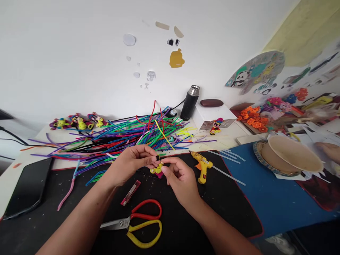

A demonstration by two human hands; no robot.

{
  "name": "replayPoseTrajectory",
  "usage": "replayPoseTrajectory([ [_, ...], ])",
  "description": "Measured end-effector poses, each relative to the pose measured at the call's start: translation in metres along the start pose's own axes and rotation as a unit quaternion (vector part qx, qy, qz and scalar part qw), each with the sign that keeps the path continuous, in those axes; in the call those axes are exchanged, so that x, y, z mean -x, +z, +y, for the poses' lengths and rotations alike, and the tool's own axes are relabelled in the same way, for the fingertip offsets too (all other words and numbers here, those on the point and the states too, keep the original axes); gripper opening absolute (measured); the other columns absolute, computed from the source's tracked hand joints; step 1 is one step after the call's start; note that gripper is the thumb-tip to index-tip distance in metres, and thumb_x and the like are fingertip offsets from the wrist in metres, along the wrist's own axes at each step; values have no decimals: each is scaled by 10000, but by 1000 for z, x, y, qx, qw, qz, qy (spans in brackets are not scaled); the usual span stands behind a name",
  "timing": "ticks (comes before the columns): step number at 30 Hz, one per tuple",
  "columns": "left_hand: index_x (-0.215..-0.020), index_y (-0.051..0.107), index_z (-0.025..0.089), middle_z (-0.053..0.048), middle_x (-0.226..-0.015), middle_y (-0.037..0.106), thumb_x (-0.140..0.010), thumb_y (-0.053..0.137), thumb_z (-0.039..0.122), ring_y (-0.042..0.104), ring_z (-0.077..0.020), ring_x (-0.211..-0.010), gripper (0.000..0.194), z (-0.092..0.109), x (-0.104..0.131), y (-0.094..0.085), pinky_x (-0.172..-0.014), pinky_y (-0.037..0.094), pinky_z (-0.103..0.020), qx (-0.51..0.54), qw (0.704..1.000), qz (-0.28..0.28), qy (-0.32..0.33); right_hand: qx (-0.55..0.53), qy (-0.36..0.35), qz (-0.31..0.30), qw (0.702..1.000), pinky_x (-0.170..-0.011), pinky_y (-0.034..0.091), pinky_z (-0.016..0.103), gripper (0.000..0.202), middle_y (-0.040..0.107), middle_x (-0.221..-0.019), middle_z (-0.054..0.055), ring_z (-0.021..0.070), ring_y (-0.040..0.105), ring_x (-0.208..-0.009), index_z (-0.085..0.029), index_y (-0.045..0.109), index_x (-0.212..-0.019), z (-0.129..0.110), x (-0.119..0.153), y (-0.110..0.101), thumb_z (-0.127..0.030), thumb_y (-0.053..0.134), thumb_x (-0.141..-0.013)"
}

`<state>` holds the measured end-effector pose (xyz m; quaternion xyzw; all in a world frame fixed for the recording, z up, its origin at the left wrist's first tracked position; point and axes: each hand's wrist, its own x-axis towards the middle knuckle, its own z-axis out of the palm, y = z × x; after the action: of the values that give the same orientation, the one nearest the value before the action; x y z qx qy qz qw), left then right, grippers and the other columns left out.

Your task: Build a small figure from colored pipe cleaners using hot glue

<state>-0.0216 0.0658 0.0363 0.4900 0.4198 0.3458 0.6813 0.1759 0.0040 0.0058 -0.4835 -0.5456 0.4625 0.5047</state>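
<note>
Over the black mat point(217, 216), my left hand point(130, 164) and my right hand point(183, 180) meet at a small yellow and magenta pipe-cleaner figure point(157, 170). Thumb and fingers of my left hand pinch a short black fuzzy piece point(158, 158) at the figure's top. My right hand's thumb and forefinger close on the figure's right side. Fingertips cover part of it. Just right of my hands lies a yellow hot glue gun point(203, 165) with a clear glue stick in it. Scissors point(129, 223) with red and yellow handles and a small red box point(130, 193) lie nearer me.
Behind my hands spreads a pile of colourful pipe cleaners point(127, 134). Several finished figures point(79, 122) lie back left; another figure point(216, 126) stands by a white box point(212, 115). A black bottle point(190, 102), phone point(29, 186), glue sticks point(228, 156) and bowl point(294, 156) surround the space.
</note>
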Motion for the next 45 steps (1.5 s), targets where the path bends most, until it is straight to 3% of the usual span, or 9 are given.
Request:
replayPoseTrajectory([
  [9,-829,755,171,15,-695,678,-728,923,451,600,-109,-618,342,0,2,16,-585,472,-210,-20,998,-19,-49,93,-72,1,993,-542,394,243,208,505,-568,-83,109,447,-500,-193,753,-1132,4,-2,-9,-292,701,-957],
  [17,-828,736,149,0,-681,681,-720,906,497,539,-90,-570,402,-3,2,19,-556,414,-207,-7,993,-45,-110,135,-102,-9,985,-542,402,240,184,535,-586,-70,107,468,-497,-205,776,-1113,8,-1,-12,-276,694,-963],
  [26,-794,714,142,-6,-668,666,-708,899,581,521,-82,-540,484,-6,3,24,-481,321,-194,4,990,-62,-129,121,-121,15,985,-543,407,241,110,562,-581,-55,109,477,-501,-187,752,-918,5,0,-16,-284,720,-960],
  [30,-788,712,144,-8,-671,666,-756,847,634,522,-86,-540,509,-6,3,26,-479,322,-202,-32,989,-82,-117,107,-105,14,989,-538,392,241,137,541,-579,-63,106,460,-501,-195,729,-870,9,0,-19,-303,734,-955],
  [37,-811,690,156,-5,-686,665,-801,790,647,531,-102,-561,501,-7,3,27,-513,368,-218,-97,988,-68,-94,73,-71,9,995,-529,371,237,154,525,-574,-70,103,457,-504,-201,696,-855,16,4,-17,-315,719,-957],
  [45,-844,682,171,-18,-708,674,-829,717,667,548,-130,-587,497,1,7,36,-544,431,-242,-171,984,-26,-45,-89,71,-19,993,-412,310,212,258,508,-520,-88,83,387,-393,-197,670,-971,16,2,-17,-455,680,-972],
])
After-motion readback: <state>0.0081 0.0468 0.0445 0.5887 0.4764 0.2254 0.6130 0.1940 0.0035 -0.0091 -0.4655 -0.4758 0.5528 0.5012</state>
